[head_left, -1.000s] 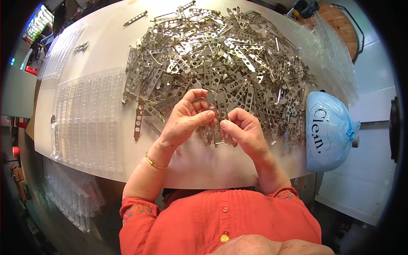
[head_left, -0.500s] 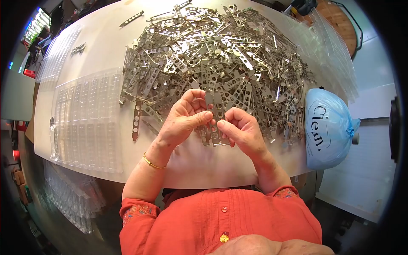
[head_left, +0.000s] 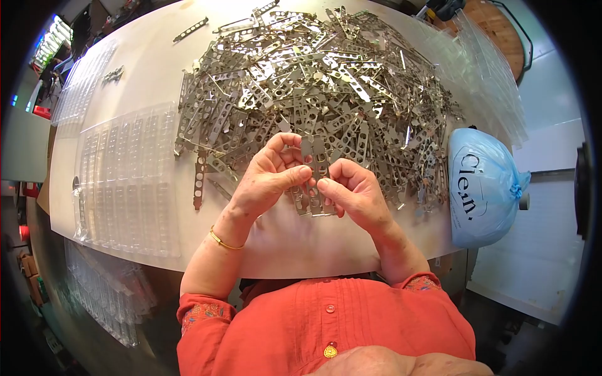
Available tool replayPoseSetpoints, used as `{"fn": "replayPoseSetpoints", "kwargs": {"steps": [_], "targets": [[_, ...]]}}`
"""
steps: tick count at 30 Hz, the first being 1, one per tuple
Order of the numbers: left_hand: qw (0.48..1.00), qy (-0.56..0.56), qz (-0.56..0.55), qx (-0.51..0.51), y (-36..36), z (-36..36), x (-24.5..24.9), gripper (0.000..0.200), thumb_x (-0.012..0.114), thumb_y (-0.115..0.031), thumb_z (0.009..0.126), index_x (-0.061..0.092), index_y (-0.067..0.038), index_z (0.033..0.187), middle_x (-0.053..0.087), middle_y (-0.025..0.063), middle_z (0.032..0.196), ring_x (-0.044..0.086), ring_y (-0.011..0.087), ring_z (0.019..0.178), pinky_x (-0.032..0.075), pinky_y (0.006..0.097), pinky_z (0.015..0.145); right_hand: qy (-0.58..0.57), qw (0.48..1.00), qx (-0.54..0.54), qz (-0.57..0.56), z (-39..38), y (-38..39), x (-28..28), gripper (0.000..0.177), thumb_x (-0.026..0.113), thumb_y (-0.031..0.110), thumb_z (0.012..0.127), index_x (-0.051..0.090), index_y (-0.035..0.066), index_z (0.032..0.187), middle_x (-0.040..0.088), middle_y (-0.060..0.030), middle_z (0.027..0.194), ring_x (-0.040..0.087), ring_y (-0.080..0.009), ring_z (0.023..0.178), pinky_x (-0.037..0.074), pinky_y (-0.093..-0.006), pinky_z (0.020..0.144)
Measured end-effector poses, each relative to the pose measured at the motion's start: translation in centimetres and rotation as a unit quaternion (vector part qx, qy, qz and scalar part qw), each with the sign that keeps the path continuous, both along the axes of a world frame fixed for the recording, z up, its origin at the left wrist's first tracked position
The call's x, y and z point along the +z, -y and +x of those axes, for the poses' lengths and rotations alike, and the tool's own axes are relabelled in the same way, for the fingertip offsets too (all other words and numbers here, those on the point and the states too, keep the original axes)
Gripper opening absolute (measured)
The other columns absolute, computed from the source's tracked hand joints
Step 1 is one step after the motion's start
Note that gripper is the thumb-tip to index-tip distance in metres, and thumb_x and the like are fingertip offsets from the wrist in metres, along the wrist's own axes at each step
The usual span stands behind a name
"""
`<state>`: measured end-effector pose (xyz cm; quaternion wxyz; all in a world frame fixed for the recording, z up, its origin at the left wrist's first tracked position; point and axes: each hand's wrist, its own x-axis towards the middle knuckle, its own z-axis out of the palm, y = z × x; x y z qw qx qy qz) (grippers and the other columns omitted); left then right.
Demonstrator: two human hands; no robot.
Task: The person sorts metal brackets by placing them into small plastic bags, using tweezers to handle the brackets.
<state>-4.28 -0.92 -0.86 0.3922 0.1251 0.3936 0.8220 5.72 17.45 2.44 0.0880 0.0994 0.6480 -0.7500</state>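
Left hand (head_left: 268, 175) and right hand (head_left: 356, 194) each pinched a side of the perforated metal strip (head_left: 319, 151), between them near the metal pile's (head_left: 295, 78) front edge; looked light, stiff, probably slick, so long edges seemed the best grip.
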Motion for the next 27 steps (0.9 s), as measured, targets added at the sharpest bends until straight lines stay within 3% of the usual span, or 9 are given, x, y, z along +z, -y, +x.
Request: {"fn": "replayPoseSetpoints", "kwargs": {"steps": [4, 27], "targets": [[1.0, -0.013, -0.009, 0.013, 0.02, 0.11, -0.04, 0.044, 0.07, -0.001, 0.091, 0.047, -0.003, 0.129, 0.064, 0.0114, 0.108, 0.067, 0.0164, 0.088, 0.06, 0.0336, 0.075, 0.0, 1.0, 0.005, -0.014, 0.09, 0.0, 0.03, 0.013, 0.065, 0.017, 0.097, 0.058, 0.007, 0.092, 0.062, 0.0013, 0.072, 0.052, -0.002, 0.054, 0.039, -0.0184, 0.046], [1.0, -0.016, -0.016, 0.009, -0.05, 0.05, 0.19, 0.042, 0.069, 0.0, 0.091, 0.047, -0.004, 0.126, 0.064, 0.0093, 0.106, 0.068, 0.0164, 0.085, 0.058, 0.0309, 0.074, -0.006, 1.0, 0.005, 0.002, 0.11, 0.06, -0.13, 0.013, 0.064, 0.017, 0.097, 0.059, 0.006, 0.091, 0.062, 0.0008, 0.071, 0.052, -0.0023, 0.053, 0.04, -0.0182, 0.046]]}}
